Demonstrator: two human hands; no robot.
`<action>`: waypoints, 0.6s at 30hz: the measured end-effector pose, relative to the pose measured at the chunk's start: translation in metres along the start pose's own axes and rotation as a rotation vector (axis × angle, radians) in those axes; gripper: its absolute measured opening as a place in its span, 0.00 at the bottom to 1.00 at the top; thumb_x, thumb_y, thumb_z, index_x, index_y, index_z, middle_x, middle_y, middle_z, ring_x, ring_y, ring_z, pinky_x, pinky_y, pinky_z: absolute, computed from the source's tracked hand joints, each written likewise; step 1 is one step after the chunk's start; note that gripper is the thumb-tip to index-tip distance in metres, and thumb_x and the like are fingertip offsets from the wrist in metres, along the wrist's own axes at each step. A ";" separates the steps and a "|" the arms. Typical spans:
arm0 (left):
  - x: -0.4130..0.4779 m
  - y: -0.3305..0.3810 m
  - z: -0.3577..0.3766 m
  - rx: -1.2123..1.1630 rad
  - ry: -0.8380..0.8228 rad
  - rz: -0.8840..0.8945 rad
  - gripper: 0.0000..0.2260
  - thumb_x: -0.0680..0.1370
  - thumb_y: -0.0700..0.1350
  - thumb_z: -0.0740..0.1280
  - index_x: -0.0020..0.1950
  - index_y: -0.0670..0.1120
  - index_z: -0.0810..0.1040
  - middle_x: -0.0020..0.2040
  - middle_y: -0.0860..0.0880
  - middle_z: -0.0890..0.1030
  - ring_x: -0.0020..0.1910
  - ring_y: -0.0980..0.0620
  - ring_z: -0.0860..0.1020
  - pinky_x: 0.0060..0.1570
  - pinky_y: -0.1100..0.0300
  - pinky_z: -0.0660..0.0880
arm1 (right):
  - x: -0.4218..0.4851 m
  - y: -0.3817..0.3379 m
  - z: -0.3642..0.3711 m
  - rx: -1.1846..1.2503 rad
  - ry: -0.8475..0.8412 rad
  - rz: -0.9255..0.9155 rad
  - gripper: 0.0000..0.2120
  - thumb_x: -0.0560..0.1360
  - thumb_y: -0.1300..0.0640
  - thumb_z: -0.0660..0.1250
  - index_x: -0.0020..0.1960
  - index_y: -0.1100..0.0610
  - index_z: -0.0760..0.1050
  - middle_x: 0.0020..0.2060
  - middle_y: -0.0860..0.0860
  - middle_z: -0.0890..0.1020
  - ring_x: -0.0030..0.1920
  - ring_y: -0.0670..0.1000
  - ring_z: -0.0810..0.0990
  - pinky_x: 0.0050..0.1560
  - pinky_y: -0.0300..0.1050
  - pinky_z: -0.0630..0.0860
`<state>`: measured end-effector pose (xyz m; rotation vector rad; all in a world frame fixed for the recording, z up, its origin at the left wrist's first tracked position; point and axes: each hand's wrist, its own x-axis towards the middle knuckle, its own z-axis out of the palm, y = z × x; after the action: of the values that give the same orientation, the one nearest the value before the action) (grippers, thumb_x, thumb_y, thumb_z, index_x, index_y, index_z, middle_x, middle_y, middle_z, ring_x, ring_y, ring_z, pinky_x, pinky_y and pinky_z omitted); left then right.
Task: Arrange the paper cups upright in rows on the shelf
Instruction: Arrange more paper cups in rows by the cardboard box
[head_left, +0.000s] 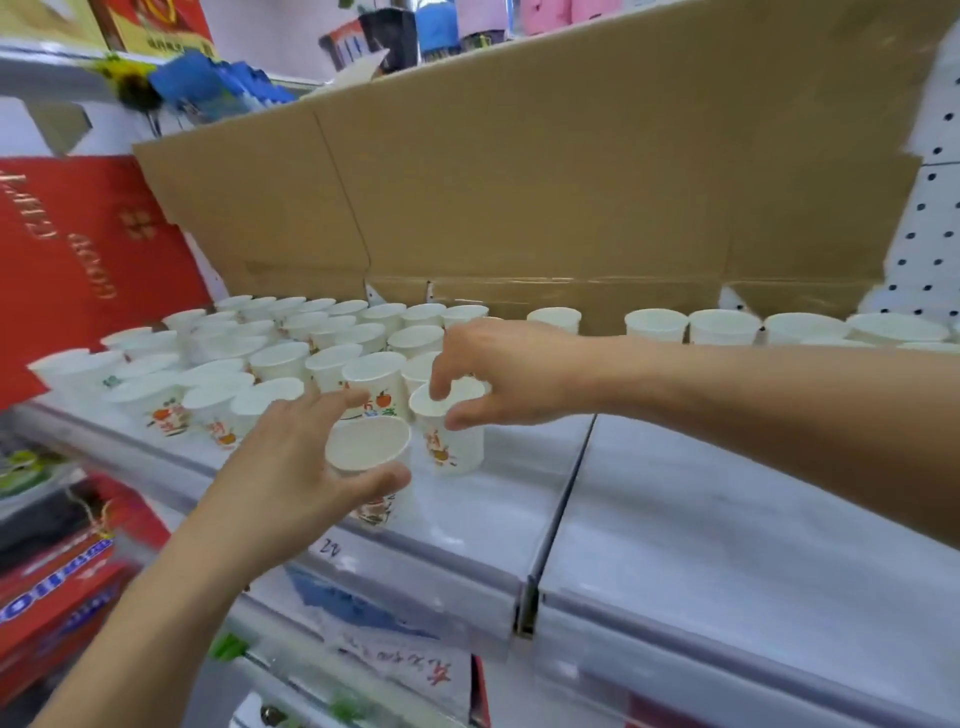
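Head view: nearest, left of the dark seam (563, 499) that splits the pale grey shelf (701, 519), the left hand (291, 457) grips the nearest cup (366, 447) from its left side. Thumb and fingers are spread wide and curled round the wall just under the rim. This cup is white paper with a rolled lip, a plain white inside and an orange-red fruit print low on its wall. It is upright close to the shelf's front lip; whether its base touches the shelf cannot be told. Just beyond it, and closer to the seam, the second cup (457, 447) stands upright on the shelf with the same print. The right hand (498, 374) pinches its rim, forefinger hooked inside the mouth and thumb outside, the other fingers loosely bent. Farther back and left of the seam the massed cups (291, 353) stand upright and packed in rough, uneven rows, mouths up, some showing the print. Right of the seam a single back row (722, 325) of like cups runs along the foot of a brown cardboard sheet (519, 182) that leans behind everything. Far left of the seam stands a red box (78, 249).
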<state>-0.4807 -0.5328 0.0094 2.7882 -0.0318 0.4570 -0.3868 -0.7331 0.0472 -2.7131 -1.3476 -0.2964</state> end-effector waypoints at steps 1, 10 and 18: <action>0.002 -0.003 -0.001 0.040 -0.031 -0.002 0.38 0.67 0.67 0.70 0.73 0.58 0.64 0.71 0.55 0.70 0.70 0.52 0.64 0.66 0.52 0.63 | 0.005 -0.003 0.003 -0.018 0.009 -0.001 0.13 0.75 0.46 0.68 0.57 0.48 0.78 0.47 0.44 0.72 0.51 0.47 0.71 0.46 0.46 0.72; 0.031 0.006 0.001 0.148 -0.075 0.064 0.34 0.65 0.69 0.70 0.68 0.59 0.70 0.61 0.58 0.77 0.61 0.53 0.69 0.59 0.51 0.65 | -0.009 0.007 -0.007 -0.044 -0.024 0.093 0.04 0.73 0.57 0.66 0.41 0.50 0.78 0.39 0.46 0.79 0.42 0.50 0.76 0.42 0.51 0.78; 0.037 0.099 0.026 -0.260 -0.135 0.289 0.40 0.56 0.72 0.65 0.65 0.57 0.75 0.56 0.57 0.76 0.50 0.57 0.74 0.43 0.60 0.71 | -0.147 0.044 -0.101 0.128 0.083 0.342 0.03 0.74 0.57 0.71 0.42 0.51 0.82 0.31 0.43 0.80 0.31 0.41 0.76 0.33 0.33 0.72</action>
<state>-0.4444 -0.6336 0.0281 2.5588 -0.4937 0.3039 -0.4514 -0.8918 0.1136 -2.7247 -0.8297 -0.2762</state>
